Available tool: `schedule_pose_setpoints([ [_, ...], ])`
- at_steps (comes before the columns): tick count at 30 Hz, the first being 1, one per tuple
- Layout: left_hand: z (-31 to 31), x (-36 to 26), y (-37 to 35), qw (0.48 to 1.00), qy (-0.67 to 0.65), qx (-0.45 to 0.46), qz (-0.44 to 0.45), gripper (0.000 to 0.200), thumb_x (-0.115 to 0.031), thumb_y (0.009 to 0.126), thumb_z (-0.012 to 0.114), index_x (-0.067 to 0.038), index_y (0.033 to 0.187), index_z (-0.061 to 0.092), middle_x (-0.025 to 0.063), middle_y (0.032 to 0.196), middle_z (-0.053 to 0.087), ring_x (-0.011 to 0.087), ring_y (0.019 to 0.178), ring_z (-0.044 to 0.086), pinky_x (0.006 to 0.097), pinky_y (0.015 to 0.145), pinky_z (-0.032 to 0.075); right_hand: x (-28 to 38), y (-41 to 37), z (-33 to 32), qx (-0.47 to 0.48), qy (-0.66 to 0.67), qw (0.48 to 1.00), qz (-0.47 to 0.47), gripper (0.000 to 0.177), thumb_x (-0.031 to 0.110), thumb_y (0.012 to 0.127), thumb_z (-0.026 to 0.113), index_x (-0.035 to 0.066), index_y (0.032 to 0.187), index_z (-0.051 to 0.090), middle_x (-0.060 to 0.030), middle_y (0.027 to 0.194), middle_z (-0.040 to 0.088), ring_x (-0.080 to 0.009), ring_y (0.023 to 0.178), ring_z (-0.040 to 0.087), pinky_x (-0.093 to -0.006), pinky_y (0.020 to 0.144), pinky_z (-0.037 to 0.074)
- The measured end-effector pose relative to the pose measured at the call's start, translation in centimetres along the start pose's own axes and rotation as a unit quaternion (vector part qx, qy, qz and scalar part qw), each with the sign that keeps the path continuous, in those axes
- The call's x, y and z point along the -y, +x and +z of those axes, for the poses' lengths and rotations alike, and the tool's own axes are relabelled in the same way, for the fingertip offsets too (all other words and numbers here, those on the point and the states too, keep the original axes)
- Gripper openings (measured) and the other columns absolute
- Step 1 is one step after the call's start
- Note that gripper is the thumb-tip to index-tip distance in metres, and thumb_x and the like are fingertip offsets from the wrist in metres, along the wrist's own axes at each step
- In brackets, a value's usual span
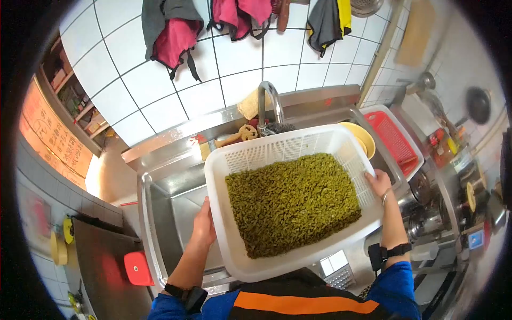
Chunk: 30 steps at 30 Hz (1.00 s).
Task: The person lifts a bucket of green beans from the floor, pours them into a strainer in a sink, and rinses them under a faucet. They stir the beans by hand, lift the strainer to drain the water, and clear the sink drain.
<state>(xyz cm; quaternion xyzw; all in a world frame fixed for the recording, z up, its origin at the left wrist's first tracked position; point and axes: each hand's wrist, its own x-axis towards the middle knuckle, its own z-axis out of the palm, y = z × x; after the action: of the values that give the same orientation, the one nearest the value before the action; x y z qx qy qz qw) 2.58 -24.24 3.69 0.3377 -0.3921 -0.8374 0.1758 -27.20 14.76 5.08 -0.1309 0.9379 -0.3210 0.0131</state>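
I hold a large white plastic basket [282, 266] with slotted walls over the steel sink, one hand on each side. A thick layer of finely chopped green vegetables [293, 205] covers its bottom, banked toward the side close to me. My left hand [204, 223] grips the basket's left side, its fingers partly hidden beneath. On the right rim, my right hand [377, 183] is closed round the edge, thumb on the inner wall. The basket is tilted in this view and hides much of the sink.
Behind the basket rises a curved faucet [272, 98], with a loofah [248, 105] beside it. The left sink basin [184, 213] shows past the basket. Yellow bowls [364, 140] and a red basket [392, 140] stand at right. A red container [138, 268] is at lower left; gloves [176, 37] hang above.
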Motion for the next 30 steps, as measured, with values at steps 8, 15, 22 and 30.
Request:
schedule_pose_setpoints([
  [8,-5.7,-3.1,0.3,0.968,0.209,-0.098,0.102,0.029,-0.035,0.079,0.053,-0.006,0.076,0.056,0.0011,0.079,0.057,0.0089,0.066,0.050,0.0226,0.058,0.041,4.5,-2.7,0.3,0.080,0.221,0.972,0.030,0.032,0.030,0.074,0.060,-0.002,0.072,0.059,-0.0016,0.060,0.055,-0.0079,0.054,0.049,-0.0232,0.048,0.039],
  [15,-12.1,-13.0,-5.9,0.920,0.330,-0.147,0.153,0.025,-0.024,0.075,0.056,-0.001,0.084,0.057,0.0031,0.076,0.056,0.0114,0.066,0.051,0.0219,0.061,0.039,13.5,-6.4,7.7,0.199,0.253,0.947,0.007,0.051,0.047,0.075,0.052,-0.003,0.081,0.059,-0.0053,0.071,0.059,-0.0123,0.067,0.052,-0.0273,0.062,0.043],
  [22,-20.0,-14.2,-6.1,0.921,0.315,-0.199,0.114,0.021,-0.020,0.074,0.056,0.000,0.078,0.058,0.0011,0.066,0.055,0.0080,0.056,0.048,0.0212,0.051,0.036,13.1,-8.5,18.9,0.330,0.190,0.925,-0.012,0.072,0.065,0.070,0.041,-0.005,0.061,0.053,-0.0171,0.062,0.053,-0.0231,0.061,0.052,-0.0337,0.060,0.041],
  [30,-22.6,-11.7,-0.9,0.908,0.388,-0.149,0.041,0.022,-0.016,0.075,0.055,0.003,0.086,0.057,0.0030,0.072,0.056,0.0094,0.061,0.050,0.0228,0.056,0.039,14.1,-8.7,19.8,0.438,0.067,0.894,0.073,0.084,0.073,0.063,0.039,-0.009,0.071,0.057,-0.0224,0.073,0.056,-0.0308,0.072,0.056,-0.0353,0.068,0.042],
])
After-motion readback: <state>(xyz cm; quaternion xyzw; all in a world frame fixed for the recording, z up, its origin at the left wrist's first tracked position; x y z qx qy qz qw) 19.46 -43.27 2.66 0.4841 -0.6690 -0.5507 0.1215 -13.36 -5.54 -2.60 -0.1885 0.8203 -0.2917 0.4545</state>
